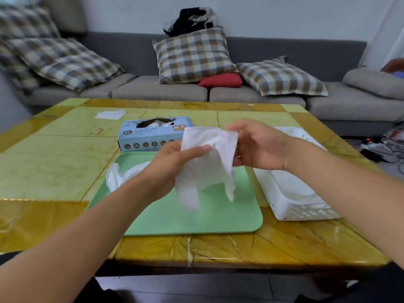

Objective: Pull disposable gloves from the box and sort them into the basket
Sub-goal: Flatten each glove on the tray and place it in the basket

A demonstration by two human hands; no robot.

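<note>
A translucent white disposable glove (207, 169) hangs above the green tray (218, 219), fingers pointing down. My left hand (172, 169) pinches its left side with the thumb on top. My right hand (260, 145) pinches the cuff's upper right corner. Behind them stands the blue glove box (144, 136), its top slot open with white gloves showing. The white perforated basket (290, 200) sits to the right of the tray, partly under my right forearm, with something white lying inside. A crumpled white glove (119, 174) lies on the tray's left edge.
A white scrap (109, 114) lies on the yellow-green table (54, 162) at the back left. Beyond the table is a grey sofa (161, 90) with plaid cushions. Cables and a power strip (373, 149) lie on the floor at right.
</note>
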